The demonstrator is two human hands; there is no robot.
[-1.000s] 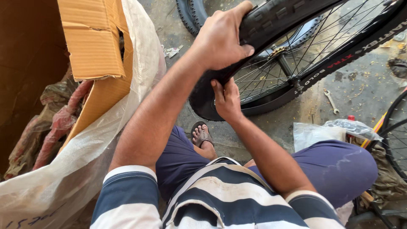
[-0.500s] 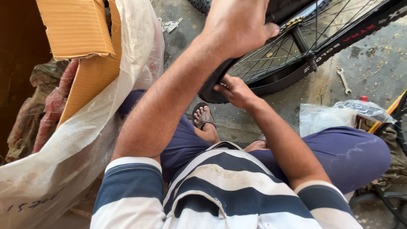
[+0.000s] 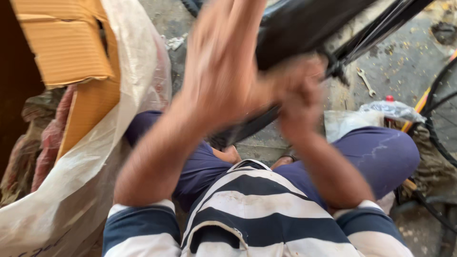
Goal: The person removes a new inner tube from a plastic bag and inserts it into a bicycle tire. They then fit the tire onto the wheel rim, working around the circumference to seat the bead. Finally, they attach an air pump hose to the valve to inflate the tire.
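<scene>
Two bare hands, both blurred. Left hand (image 3: pixel 223 62): raised high at upper centre, against the black rubber bicycle tyre (image 3: pixel 304 28); finger state cannot be told through the blur. Right hand (image 3: pixel 297 95): closed around the tyre's lower edge, fingers grasping it. Tyre: upper centre, above the knees in blue trousers (image 3: pixel 376 152). One small metal spanner (image 3: pixel 365 82) on the concrete floor (image 3: pixel 404 62), right of the tyre. One brown cardboard box (image 3: pixel 66 43) in a translucent plastic sack (image 3: pixel 76 190), left. One crumpled plastic bottle (image 3: pixel 392 108), right.
</scene>
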